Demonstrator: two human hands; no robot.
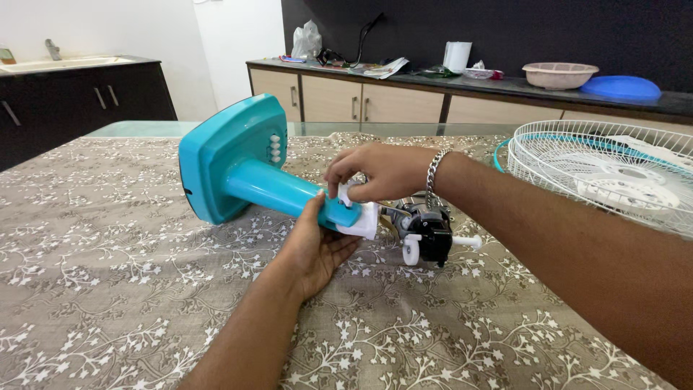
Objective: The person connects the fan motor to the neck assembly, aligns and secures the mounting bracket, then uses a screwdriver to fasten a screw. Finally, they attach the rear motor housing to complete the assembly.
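A teal table-fan stand (pixel 238 162) lies on its side on the table, its square base with white buttons pointing left and up. My left hand (pixel 314 249) cups the stand's neck from below, near its white end piece (pixel 363 224). My right hand (pixel 379 172), with a metal bracelet on the wrist, pinches a small white part on top of that neck end. The black fan motor (pixel 431 232) with its white shaft hangs off the neck's right end and rests on the cloth.
The table carries a grey-brown cloth with white floral print (pixel 123 289). A white wire fan guard (pixel 606 173) with a teal ring lies at the right. Behind is a counter with a basket (pixel 559 74), a blue lid and clutter; a sink is at far left.
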